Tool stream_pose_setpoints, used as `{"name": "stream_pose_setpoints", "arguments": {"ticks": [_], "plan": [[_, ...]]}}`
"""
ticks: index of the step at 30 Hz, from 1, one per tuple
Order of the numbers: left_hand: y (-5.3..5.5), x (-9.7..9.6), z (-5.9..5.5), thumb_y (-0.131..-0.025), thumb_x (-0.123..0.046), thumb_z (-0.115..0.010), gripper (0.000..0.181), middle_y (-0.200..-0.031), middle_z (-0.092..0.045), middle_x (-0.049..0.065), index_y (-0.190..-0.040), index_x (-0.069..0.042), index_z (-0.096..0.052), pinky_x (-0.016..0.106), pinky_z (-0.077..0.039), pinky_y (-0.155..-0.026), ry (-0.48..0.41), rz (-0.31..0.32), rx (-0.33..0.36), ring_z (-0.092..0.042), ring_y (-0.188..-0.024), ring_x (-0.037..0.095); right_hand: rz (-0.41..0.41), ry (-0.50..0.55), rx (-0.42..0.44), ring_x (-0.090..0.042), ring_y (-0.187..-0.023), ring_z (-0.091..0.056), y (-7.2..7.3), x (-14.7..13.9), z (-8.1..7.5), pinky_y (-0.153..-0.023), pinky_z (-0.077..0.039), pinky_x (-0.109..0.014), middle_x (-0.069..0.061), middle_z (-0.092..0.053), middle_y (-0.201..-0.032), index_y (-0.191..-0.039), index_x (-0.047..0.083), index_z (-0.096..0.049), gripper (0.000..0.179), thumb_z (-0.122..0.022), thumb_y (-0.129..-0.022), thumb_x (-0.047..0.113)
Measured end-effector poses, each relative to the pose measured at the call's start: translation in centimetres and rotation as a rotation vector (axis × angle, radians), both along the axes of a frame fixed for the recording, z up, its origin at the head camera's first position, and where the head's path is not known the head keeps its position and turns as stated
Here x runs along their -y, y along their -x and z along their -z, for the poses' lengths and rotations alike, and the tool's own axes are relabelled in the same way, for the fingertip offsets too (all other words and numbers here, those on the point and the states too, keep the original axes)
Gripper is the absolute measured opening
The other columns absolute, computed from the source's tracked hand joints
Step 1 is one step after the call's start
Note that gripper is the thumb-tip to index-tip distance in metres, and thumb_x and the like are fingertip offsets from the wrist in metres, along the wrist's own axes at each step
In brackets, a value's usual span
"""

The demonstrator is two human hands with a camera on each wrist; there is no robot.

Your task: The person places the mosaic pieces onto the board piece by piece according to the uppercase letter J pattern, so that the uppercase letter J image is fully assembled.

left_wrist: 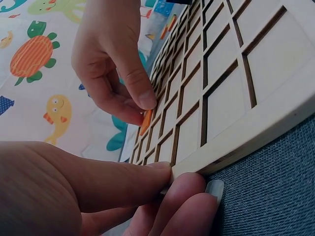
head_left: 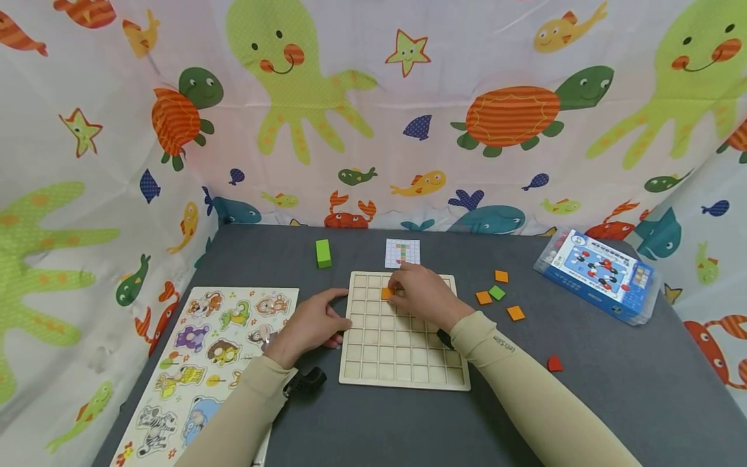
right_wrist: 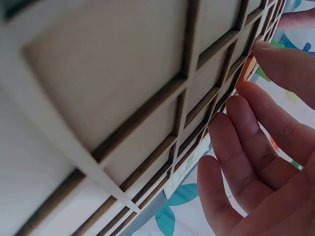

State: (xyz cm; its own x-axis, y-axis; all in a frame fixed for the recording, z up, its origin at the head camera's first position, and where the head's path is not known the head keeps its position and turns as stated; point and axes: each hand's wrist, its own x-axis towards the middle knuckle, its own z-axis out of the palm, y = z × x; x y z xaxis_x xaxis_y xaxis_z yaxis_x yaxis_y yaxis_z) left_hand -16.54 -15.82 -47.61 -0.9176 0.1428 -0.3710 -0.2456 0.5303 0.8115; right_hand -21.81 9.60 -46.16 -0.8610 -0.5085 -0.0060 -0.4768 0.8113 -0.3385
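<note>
A pale wooden grid board (head_left: 403,373) lies flat on the dark table, its square cells divided by thin raised strips. My right hand (head_left: 423,295) reaches over its upper part and pinches a small orange square tile (head_left: 386,294) between thumb and forefinger, right at a cell in the upper rows. The right wrist view shows the other fingers loosely bent beside the tile. At the board's left edge, my left hand (head_left: 309,322) grips the rim, thumb (left_wrist: 142,179) on the top side and fingers curled against the side. Just behind the board lies a small card (head_left: 403,253) with a coloured grid pattern.
Right of the board lie several loose orange tiles (head_left: 516,313), a green tile (head_left: 497,293) and a red piece (head_left: 554,363). A green block (head_left: 323,253) stands behind left. An animal puzzle board (head_left: 195,357) lies left; a blue-labelled plastic box (head_left: 601,275) sits back right.
</note>
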Motion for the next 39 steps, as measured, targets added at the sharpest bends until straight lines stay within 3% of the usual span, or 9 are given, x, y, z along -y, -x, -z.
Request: {"name": "stream_pose_setpoints", "arguments": {"ticks": [5,10,15,21,28,39], "plan": [[0.1,-0.3,0.0,-0.095,-0.014,-0.083,0.072,-0.091,-0.074,0.009,-0.159,-0.021,-0.053,0.032,-0.065,-0.06,0.001,0.005,0.007,-0.074,-0.065,0.017,0.028,0.018,0.005,-0.023,-0.104,-0.073,-0.5,-1.0,-0.4,-0.096,-0.063,-0.044,-0.005,-0.075,-0.113,-0.116,0.01,-0.081,0.028,-0.082,-0.098,0.031],[0.0,-0.3,-0.2,-0.094,-0.015,-0.084,0.073,-0.091,-0.074,0.009,-0.159,-0.021,-0.053,0.032,-0.065,-0.06,0.01,0.002,0.009,-0.074,-0.065,0.018,0.134,0.101,0.037,-0.023,-0.105,-0.071,-2.1,-3.2,-1.1,-0.095,-0.063,-0.046,-0.004,-0.072,-0.113,-0.121,0.01,-0.08,0.032,-0.079,-0.099,0.033],[-0.3,-0.1,-0.3,-0.095,-0.014,-0.083,0.073,-0.092,-0.073,0.01,-0.16,-0.021,-0.052,0.033,-0.066,-0.061,0.01,-0.004,0.012,-0.074,-0.066,0.018,0.233,0.165,0.053,-0.026,-0.109,-0.071,-4.2,-7.1,-0.9,-0.094,-0.063,-0.048,-0.006,-0.072,-0.117,-0.125,0.01,-0.079,0.034,-0.079,-0.101,0.034],[-0.3,0.1,-0.4,-0.095,-0.014,-0.083,0.073,-0.094,-0.073,0.011,-0.161,-0.021,-0.051,0.033,-0.067,-0.063,0.013,0.0,0.014,-0.074,-0.068,0.019,0.362,0.146,0.036,-0.033,-0.11,-0.071,-6.1,-13.1,-0.4,-0.094,-0.062,-0.055,-0.014,-0.073,-0.122,-0.126,0.007,-0.078,0.036,-0.081,-0.099,0.03],[-0.1,0.2,-0.6,-0.096,-0.016,-0.083,0.074,-0.095,-0.072,0.012,-0.162,-0.021,-0.049,0.033,-0.067,-0.064,0.018,0.007,0.018,-0.074,-0.068,0.019,0.501,0.126,0.099,-0.04,-0.111,-0.067,-6.3,-17.8,-0.5,-0.094,-0.061,-0.059,-0.024,-0.069,-0.125,-0.128,0.0,-0.074,0.047,-0.085,-0.095,0.03],[-0.2,-0.4,-0.4,-0.096,-0.017,-0.083,0.074,-0.096,-0.073,0.012,-0.162,-0.022,-0.049,0.033,-0.067,-0.064,0.021,0.011,0.021,-0.074,-0.068,0.018,0.568,0.089,0.196,-0.041,-0.111,-0.067,-6.4,-21.0,-0.1,-0.094,-0.061,-0.059,-0.026,-0.072,-0.124,-0.126,-0.003,-0.075,0.05,-0.087,-0.092,0.032]]}}
